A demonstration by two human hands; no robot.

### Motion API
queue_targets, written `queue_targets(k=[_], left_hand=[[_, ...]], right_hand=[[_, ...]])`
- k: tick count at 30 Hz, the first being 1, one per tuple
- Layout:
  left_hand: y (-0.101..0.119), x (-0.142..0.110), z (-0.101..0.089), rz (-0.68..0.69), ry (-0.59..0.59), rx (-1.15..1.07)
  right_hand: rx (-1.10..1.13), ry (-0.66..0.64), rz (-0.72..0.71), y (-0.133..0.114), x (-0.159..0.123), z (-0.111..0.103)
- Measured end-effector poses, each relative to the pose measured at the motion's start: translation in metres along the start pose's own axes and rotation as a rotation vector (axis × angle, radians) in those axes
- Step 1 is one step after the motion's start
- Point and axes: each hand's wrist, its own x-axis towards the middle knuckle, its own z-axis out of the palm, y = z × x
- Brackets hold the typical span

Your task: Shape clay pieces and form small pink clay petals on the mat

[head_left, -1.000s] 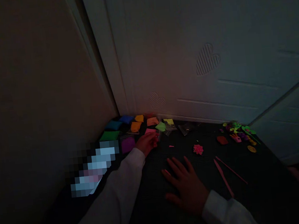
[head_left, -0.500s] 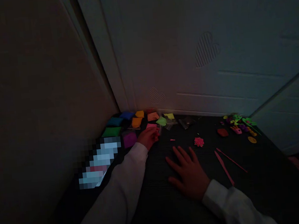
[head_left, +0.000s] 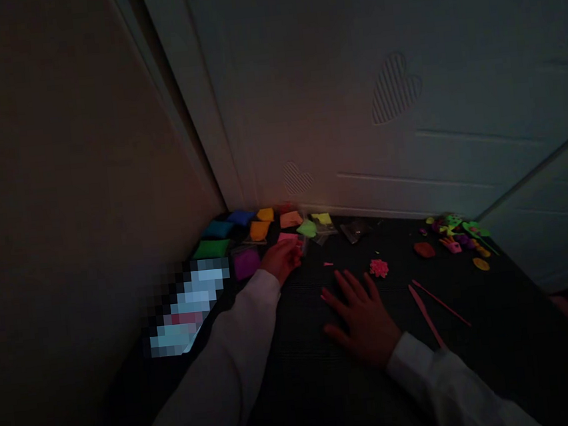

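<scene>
My left hand (head_left: 282, 260) is closed at the near edge of a clear packet of pink modelling clay (head_left: 288, 237), its curled fingers partly hiding the packet. My right hand (head_left: 363, 319) rests palm down with fingers spread, holding nothing; a pink spot shows at its index fingertip. Just beyond its fingers lies a small pink clay sliver (head_left: 328, 264). A pink clay flower (head_left: 378, 268) with many petals sits ahead and to the right of that hand. Farther right lie a pink modelling knife (head_left: 426, 314) and a thin pink modelling tool (head_left: 442, 303).
Packets of clay line the back left, including green (head_left: 212, 249), purple (head_left: 247, 263) and orange (head_left: 259, 230). A lit, blurred-out phone (head_left: 190, 309) lies left. Several small coloured clay pieces (head_left: 462, 239) and a red lump (head_left: 424, 250) are at the right. A pale wall panel (head_left: 304, 104) bounds the back.
My right hand has shifted slightly right and away from me, fingers still spread. My left hand stays closed at the pink packet. The view has tilted a little.
</scene>
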Motion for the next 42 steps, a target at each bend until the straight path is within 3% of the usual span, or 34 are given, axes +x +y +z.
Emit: queue_targets(k=[3,7,12,16,20,24,31,36,42], left_hand=[[0.000,-0.001,0.000,0.005,0.003,-0.001],[0.001,-0.001,0.000,0.009,-0.003,0.002],[0.002,-0.002,0.002,0.005,-0.001,0.009],[0.002,-0.001,0.001,-0.011,-0.007,0.018],[0.001,0.000,-0.001,-0.029,-0.006,0.033],[0.001,0.000,-0.001,-0.025,-0.007,0.040],[0.001,0.000,0.000,-0.020,-0.007,0.041],[0.001,0.001,0.000,-0.018,-0.014,0.038],[0.001,-0.001,0.001,-0.002,-0.002,0.027]], right_hand=[[0.034,-0.048,-0.158,0.000,0.004,0.000],[0.013,0.017,0.003,0.003,0.010,0.000],[0.057,-0.039,-0.180,0.002,0.009,0.001],[0.059,0.036,-0.005,0.010,0.014,0.000],[0.116,0.104,0.007,0.017,0.016,0.001],[0.197,0.204,0.131,0.020,0.016,0.003],[0.138,0.231,0.244,0.024,0.023,0.006],[0.134,0.225,0.255,0.022,0.025,0.002],[0.217,0.128,0.119,0.009,0.010,0.001]])
